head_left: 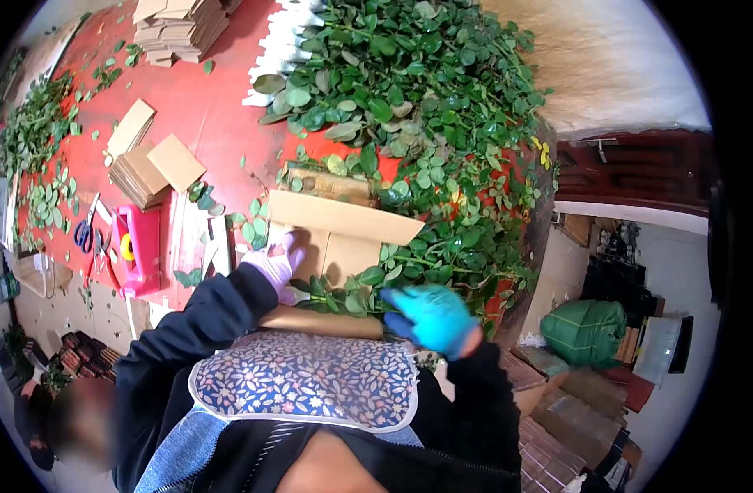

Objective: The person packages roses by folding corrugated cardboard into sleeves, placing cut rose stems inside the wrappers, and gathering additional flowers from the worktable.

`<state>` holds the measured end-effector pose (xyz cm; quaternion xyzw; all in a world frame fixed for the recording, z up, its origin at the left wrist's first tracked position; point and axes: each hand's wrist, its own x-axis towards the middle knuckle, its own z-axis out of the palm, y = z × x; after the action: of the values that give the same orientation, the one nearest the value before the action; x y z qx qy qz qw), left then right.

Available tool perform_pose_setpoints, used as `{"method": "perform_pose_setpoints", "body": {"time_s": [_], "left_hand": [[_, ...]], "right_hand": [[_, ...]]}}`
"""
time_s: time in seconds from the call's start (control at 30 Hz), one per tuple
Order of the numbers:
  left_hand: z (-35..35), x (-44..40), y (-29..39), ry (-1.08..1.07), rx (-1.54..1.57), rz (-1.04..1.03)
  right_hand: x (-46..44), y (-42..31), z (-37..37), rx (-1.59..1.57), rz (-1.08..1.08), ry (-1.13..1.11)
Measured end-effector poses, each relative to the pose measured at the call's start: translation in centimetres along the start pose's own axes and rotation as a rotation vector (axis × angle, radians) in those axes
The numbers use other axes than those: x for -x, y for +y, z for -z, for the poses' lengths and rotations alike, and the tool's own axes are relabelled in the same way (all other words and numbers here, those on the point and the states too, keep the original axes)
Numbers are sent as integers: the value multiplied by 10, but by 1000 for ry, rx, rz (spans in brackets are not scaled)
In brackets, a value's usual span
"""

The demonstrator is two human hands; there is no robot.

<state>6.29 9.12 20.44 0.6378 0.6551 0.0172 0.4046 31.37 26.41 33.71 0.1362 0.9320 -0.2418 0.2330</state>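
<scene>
My left hand (278, 263), in a pale lilac glove, rests on the inside of a folded cardboard wrap (352, 256), fingers spread. Its thumb side is close to some leafy green stems (352, 296) lying across the wrap's lower part. At the right end of those stems is my right hand (434, 316), in a teal glove with dark blue fingertips. Its fingers point left and stand apart beside the leaves, with nothing visibly gripped. The wrap's back flap stands raised, while its front flap curls toward my patterned apron (311, 378).
A large heap of leafy stems (426, 74) covers the red table's (229, 115) far right. Cardboard pieces (151, 168), a pink holder (138, 246), scissors (86, 233) and red-handled cutters (101, 259) lie left. Another person (81, 419) is at lower left.
</scene>
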Motion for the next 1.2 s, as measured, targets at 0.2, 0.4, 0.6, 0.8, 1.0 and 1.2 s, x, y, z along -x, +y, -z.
{"method": "perform_pose_setpoints", "body": {"time_s": [0.2,0.4,0.6,0.8,1.0,1.2], "left_hand": [[1,5,-2,35,43,-6],[9,10,1,91,53,-39],[15,8,4,123,101,-43],[20,19,21,16,52,78],[8,16,8,78,104,26],[11,26,18,115,89,0]], "right_hand": [[-92,49,102,85,87,620],[-259,171,24,448,-161,474],[-277,186,-9,591,-249,445],[-227,161,5,494,-111,522],[-186,151,-22,410,-65,333],[-160,122,53,470,3,740]]}}
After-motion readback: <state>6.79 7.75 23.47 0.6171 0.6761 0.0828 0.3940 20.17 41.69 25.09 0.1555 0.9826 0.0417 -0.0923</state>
